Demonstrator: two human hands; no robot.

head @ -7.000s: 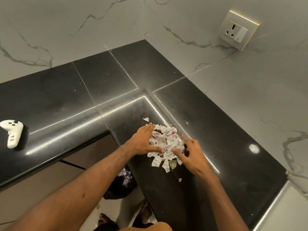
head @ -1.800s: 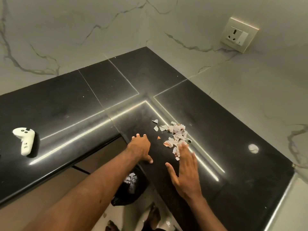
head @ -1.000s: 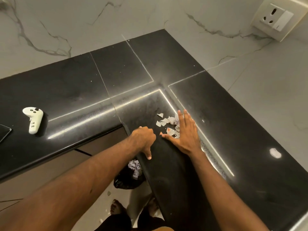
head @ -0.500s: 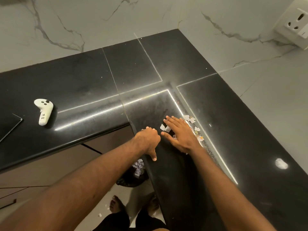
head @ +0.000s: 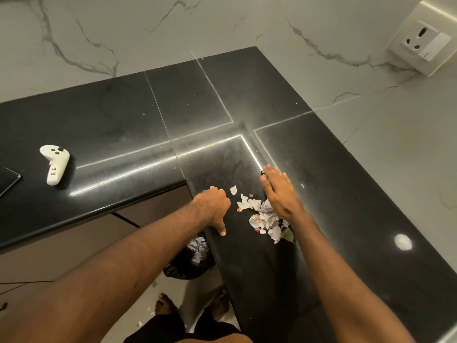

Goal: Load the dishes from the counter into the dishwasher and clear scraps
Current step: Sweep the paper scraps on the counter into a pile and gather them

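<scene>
Black counter: scraps now swept edgeward, bunched just left of right hand, fingers flat, straight; left hand curled, hold unclear. Nearly ready for dropping into bag.

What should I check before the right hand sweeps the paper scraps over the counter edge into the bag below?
1. Right hand flat, fingers straight, beside the paper scraps: ok.
2. Left hand empty: cannot tell; its fingers are curled under at the counter edge.
3. Black bag open below that edge: ok.
4. Scraps in one pile: not ok; a stray piece lies near the left hand.
5. White controller out of the sweep path: ok.
6. Floor free of bits: not ok; flecks lie on it.
</scene>
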